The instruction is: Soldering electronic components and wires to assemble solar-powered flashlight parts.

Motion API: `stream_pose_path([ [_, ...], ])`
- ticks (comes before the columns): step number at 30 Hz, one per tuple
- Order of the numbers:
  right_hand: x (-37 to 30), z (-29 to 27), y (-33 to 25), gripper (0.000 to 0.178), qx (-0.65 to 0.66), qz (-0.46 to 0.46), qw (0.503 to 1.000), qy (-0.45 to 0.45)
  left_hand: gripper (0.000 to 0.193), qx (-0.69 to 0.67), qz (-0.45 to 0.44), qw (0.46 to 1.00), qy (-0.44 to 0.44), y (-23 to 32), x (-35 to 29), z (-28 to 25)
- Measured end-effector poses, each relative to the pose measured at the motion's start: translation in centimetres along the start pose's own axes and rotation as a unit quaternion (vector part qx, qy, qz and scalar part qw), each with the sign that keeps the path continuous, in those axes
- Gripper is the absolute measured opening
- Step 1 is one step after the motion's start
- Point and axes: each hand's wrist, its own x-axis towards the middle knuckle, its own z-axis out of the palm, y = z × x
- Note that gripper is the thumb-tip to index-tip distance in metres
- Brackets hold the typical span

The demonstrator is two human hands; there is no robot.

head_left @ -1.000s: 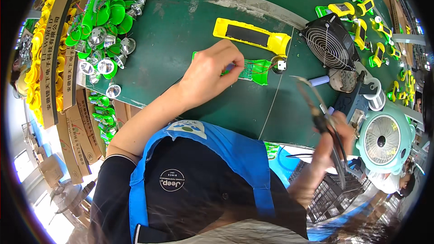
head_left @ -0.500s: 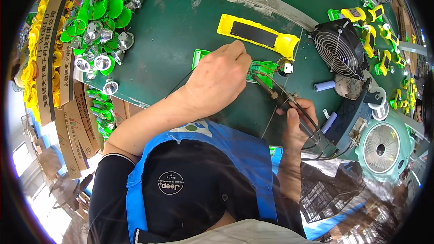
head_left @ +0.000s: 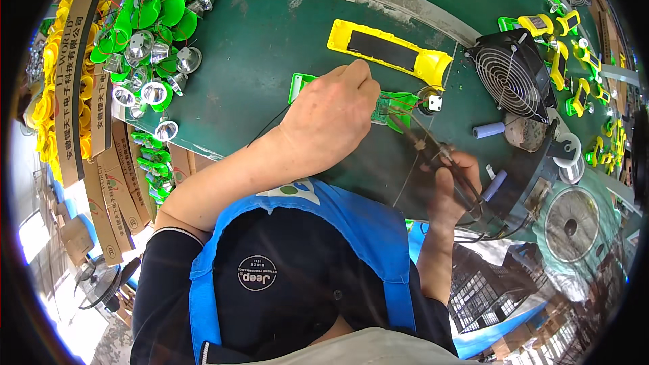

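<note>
Since one second ago, the right hand (head_left: 454, 181) has brought the soldering iron (head_left: 420, 144) near to the green case (head_left: 405, 102), which lies on the worktop (head_left: 257, 40) at one o'clock from the head view's centre. This hand grips the iron at the case's four o'clock; whether the tip touches, I cannot tell. Left hand (head_left: 331, 115) covers the case's middle, fingers bent together; what it holds is hidden. Yellow case (head_left: 429, 64) lies at the green one's one o'clock.

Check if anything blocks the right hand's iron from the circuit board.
Nothing visible: the right hand holds the iron tip-first at the board. The left hand partly covers the shell, left of that path. Tip contact is too blurred to tell.
</note>
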Motion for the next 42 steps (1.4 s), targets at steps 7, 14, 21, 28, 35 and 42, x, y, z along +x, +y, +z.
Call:
stream_pose_path([
  [7,0.1,0.1,-0.1,0.041,0.019,0.012,0.998,0.062,0.016,0.013,-0.006,1.0,-0.024,0.0,0.1,-0.3],
  [14,2.4,0.7,-1.0,0.034,-0.004,-0.072,0.997,0.041,0.015,0.024,0.001,0.999,-0.04,0.0,0.1,-0.2],
  [21,3.4,0.8,-2.4,0.031,-0.018,-0.126,0.992,-0.005,0.019,-0.096,-0.032,0.984,-0.144,-1.8,0.2,-4.5],
  [28,8.9,4.0,-0.5,0.027,-0.06,-0.198,0.978,-0.032,0.014,-0.238,-0.049,0.952,-0.184,-1.0,3.9,0.2],
  [35,11.7,5.6,3.2,0.024,-0.153,-0.197,0.968,-0.031,0.019,-0.42,-0.162,0.879,-0.155,-2.7,2.6,-2.1],
  [42,11.0,5.6,3.2,0.024,-0.118,-0.156,0.98,-0.022,0.019,-0.285,-0.082,0.938,-0.18,-0.8,3.7,0.1],
])
